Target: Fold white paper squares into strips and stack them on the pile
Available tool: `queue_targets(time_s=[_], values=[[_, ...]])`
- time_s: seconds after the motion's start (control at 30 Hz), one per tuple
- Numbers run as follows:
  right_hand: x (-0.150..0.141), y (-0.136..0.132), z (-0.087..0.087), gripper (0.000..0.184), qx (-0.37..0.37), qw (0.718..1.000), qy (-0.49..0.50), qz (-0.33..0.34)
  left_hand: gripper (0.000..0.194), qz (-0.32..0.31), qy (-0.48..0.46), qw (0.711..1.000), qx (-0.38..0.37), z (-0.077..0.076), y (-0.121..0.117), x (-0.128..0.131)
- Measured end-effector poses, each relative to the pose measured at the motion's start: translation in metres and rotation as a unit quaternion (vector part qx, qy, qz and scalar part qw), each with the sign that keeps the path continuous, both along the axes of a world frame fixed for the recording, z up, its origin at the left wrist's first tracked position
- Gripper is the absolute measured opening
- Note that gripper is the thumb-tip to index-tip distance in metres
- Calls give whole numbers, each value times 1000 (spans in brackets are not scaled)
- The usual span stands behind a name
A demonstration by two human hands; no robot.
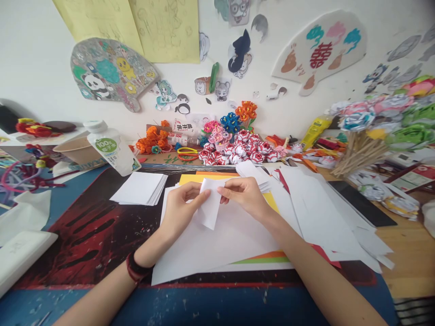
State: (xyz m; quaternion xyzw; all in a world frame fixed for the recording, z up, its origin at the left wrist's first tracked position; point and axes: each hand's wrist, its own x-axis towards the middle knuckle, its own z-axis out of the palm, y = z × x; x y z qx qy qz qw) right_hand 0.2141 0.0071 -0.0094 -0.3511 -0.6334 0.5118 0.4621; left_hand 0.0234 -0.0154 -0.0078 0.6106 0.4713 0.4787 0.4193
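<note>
A small folded piece of white paper (210,209) is held up between both hands, over the middle of the desk. My left hand (181,203) pinches its left edge between thumb and fingers; a dark band circles that wrist. On the right edge, near the top, my right hand (245,194) pinches the same paper. Beneath the hands lie large white sheets (190,253), with yellow, orange and green sheets showing at their edges. Left of my left hand sits a stack of square white paper (141,188).
Red-and-white paper flowers (241,149) are heaped at the back. A white bottle (112,147) stands at back left. On the right lie loose white sheets (322,213), a black phone-like slab (362,203) and paper flowers on sticks (353,149). A white packet (25,258) is at left.
</note>
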Motion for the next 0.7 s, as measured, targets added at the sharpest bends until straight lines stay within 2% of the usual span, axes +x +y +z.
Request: queue_targets(time_s=[0.37, 0.57, 0.7], values=[[1, 1, -2, 28, -1, 1000, -3, -4, 27, -23, 9, 1000, 4, 2, 1, -3], [1, 0, -1, 30, -23, 999, 1, 23, 26, 13, -5, 1000, 24, 3, 3, -5], [3, 0, 1, 32, -33, 999, 11, 37, 27, -22, 17, 999, 17, 8, 3, -6]])
